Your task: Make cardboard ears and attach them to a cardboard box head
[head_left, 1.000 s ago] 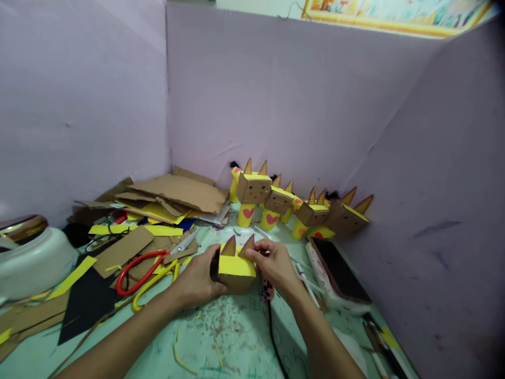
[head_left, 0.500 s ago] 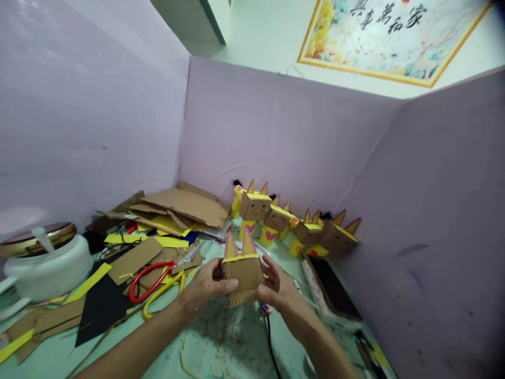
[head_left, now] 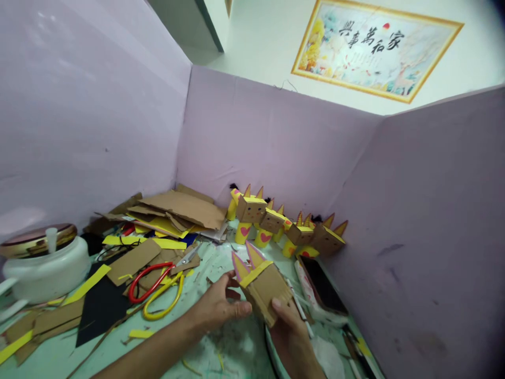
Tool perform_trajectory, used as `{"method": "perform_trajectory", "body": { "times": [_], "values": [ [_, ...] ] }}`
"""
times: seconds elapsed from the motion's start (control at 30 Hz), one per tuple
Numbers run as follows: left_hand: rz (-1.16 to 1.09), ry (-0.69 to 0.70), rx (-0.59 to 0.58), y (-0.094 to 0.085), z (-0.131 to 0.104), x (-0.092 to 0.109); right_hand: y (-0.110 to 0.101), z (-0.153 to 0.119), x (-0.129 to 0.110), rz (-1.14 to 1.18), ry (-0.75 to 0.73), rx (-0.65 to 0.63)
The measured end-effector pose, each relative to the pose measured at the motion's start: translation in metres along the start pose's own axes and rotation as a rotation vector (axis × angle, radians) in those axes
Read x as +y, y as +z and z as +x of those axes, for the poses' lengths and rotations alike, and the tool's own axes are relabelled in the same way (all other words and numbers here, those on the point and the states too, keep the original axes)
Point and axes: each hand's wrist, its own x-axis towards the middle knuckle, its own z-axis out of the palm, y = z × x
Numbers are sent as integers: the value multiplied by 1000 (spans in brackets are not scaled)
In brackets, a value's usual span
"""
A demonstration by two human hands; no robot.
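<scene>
My right hand grips a small cardboard box by its lower right part, with the thumb on the near face. The box is tilted to the left. Along its top edge runs a yellow strip, and two pointed yellow ears with pink borders stand up from it. At the box's left side is my left hand, its thumb and fingers apart; whether its fingertips touch the box I cannot tell. Behind stand several similar cardboard animal figures with ears and yellow legs with hearts.
Scissors with a red handle and a yellow loop lie left among cardboard scraps. A cardboard stack is behind them. A white lidded pot stands far left. A phone lies right. Pale panels enclose the table.
The box has turned from upright to tilted and moved slightly right, in my right hand. My left hand has loosened from it. The camera view has shifted a little.
</scene>
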Motion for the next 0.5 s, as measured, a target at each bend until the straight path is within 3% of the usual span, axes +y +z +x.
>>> {"method": "perform_trajectory", "body": {
  "times": [0.13,0.23,0.4,0.5],
  "values": [
    [142,-71,78,-8,2,5,-6,3,-18,89,40,94],
    [341,-85,133,-17,3,23,-11,7,-25,121,57,94],
    [876,-106,320,-53,-10,61,-16,11,-38,137,21,5],
    [1140,-178,354,-73,-24,66,-17,12,-45,165,20,-26]
  ]
}}
